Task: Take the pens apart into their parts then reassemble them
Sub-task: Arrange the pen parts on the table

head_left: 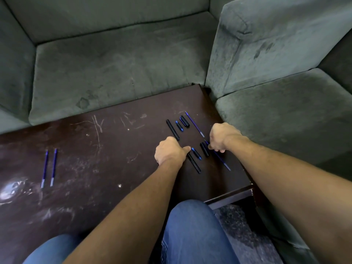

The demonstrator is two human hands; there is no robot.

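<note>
Lying in two rows right of centre in the frame, the pen parts shared one slant, each long axis running from upper left to lower right across the desk (95,149). The lower row held the near barrel (194,163), a blue-tipped piece (196,153), a near cap (204,149) and the near refill (221,160). The upper row, led by the far barrel (172,129), lay clear of both hands.

The right hand (222,137) sat over the upper end of the near refill with its fingers (220,150) curled down and the thumb on the other side, apparently pinching the thin rod. The left hand (170,151) lay just left of the row, thumb stretched toward the near barrel's upper end. Whether its curled fingers gripped anything could not be told, since the back of the hand hid them.

The coming move probably turned on this: the refill lay to the right of the barrel, parallel to it, with the cap and the blue-tipped piece between them. Each hand was nearest its own part, so threading would mean bringing the two ends together along that shared slant.

Two spare refills (49,168) lay well apart at the left.
</note>
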